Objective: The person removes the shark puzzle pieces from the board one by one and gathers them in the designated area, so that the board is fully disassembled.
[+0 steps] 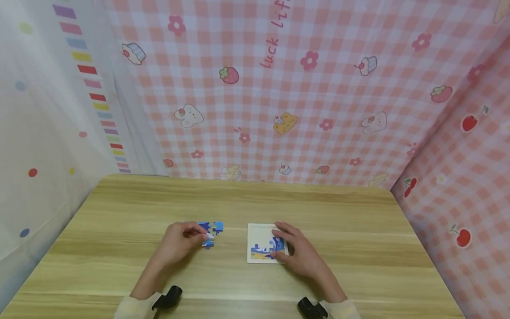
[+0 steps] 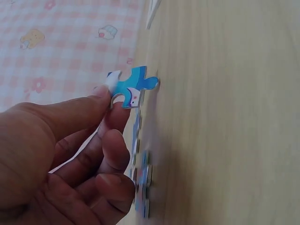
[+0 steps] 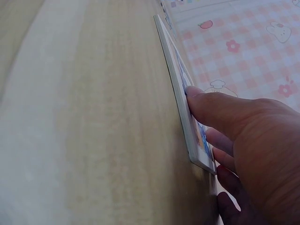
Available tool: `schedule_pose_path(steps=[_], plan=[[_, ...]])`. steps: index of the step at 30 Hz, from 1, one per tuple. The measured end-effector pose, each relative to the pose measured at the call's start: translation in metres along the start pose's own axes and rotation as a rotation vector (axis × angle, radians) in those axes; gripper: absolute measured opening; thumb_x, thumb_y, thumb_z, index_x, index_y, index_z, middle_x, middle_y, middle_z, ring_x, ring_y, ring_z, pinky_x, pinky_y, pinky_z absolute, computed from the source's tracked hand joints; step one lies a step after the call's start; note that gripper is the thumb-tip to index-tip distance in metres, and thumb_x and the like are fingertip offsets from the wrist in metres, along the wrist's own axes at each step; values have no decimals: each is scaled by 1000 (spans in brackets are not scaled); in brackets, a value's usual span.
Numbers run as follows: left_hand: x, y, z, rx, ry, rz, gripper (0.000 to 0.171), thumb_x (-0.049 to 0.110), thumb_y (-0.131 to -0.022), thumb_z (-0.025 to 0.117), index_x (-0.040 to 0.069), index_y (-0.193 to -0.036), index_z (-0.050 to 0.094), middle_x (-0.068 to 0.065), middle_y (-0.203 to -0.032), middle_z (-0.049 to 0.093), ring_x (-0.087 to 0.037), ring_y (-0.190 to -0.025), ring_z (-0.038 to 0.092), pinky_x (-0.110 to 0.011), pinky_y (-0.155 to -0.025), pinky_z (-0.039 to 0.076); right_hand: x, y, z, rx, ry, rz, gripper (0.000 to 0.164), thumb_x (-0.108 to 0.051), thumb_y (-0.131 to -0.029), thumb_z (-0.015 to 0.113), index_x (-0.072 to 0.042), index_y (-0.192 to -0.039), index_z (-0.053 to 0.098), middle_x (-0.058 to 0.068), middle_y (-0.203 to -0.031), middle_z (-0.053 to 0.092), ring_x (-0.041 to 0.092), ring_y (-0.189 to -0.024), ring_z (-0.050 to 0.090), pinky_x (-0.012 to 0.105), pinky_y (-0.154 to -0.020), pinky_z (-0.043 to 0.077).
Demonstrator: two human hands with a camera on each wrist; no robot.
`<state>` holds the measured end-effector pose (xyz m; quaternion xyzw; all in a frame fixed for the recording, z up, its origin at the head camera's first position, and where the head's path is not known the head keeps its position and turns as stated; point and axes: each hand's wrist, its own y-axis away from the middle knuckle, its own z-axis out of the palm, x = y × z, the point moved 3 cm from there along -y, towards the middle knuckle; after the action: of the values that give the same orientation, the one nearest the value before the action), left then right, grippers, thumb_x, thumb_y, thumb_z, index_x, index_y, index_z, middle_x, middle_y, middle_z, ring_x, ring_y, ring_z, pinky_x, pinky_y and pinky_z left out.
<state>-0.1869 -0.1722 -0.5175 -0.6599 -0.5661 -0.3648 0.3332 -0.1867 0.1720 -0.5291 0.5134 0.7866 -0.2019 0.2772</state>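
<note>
The left hand (image 1: 179, 241), to the left of the white tray (image 1: 249, 243), pinches one puzzle piece (image 2: 129, 86) between thumb and forefinger, its other fingers loosely curled beneath; whether that piece touches the table (image 1: 223, 279) I cannot tell. The right hand (image 1: 296, 250) lies at the tray's right side, thumb and forefinger spread apart, the thumb on its face and the other fingers along that edge. The two hands are well apart, the tray between them. There is one tray, flat on the table, with fitted pieces (image 1: 259, 255) along its bottom and right side and bare backing at its upper left. At least two loose pieces (image 1: 218, 227) lie left of the tray, just beside the left hand, which hides an exact count. Two black wrist devices (image 1: 167, 298) show, one per arm, nearer the wearer than the tray. Behind the tray hangs one pink checked cloth (image 1: 255, 97).
</note>
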Motion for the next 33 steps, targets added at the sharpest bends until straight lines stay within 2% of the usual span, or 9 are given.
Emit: schedule_pose_path(steps=[7, 11, 22, 33], plan=[[1, 0, -8, 34, -147, -1, 7, 13, -93, 75, 7, -92, 77, -1, -83, 71, -10, -71, 55, -22, -62, 46, 0, 0, 0, 10, -1, -1, 60, -29, -88, 81, -13, -142, 61, 3, -162, 42, 33, -153, 34, 57, -122, 29], [1, -1, -9, 42, -206, -24, 7, 13, -93, 75, 6, -91, 76, -1, -84, 69, -11, -74, 57, -22, -64, 47, 0, 0, 1, 10, 0, 2, 60, -29, -88, 81, -12, -142, 61, 3, -162, 42, 33, -153, 34, 56, -123, 28], [0, -3, -9, 6, -262, -66, 5, 10, -93, 74, 6, -89, 75, -1, -81, 64, -13, -74, 53, -25, -65, 44, 0, -1, 1, 9, 4, 0, 60, -30, -88, 81, -12, -142, 61, 2, -163, 42, 32, -152, 35, 55, -122, 30], [0, -5, -10, 13, -319, -16, 6, 9, -92, 75, 7, -86, 74, -1, -78, 59, -13, -71, 51, -26, -64, 42, 0, -1, 2, 40, 19, -41, 59, -30, -88, 82, -12, -140, 63, 4, -160, 46, 34, -150, 38, 56, -121, 32]])
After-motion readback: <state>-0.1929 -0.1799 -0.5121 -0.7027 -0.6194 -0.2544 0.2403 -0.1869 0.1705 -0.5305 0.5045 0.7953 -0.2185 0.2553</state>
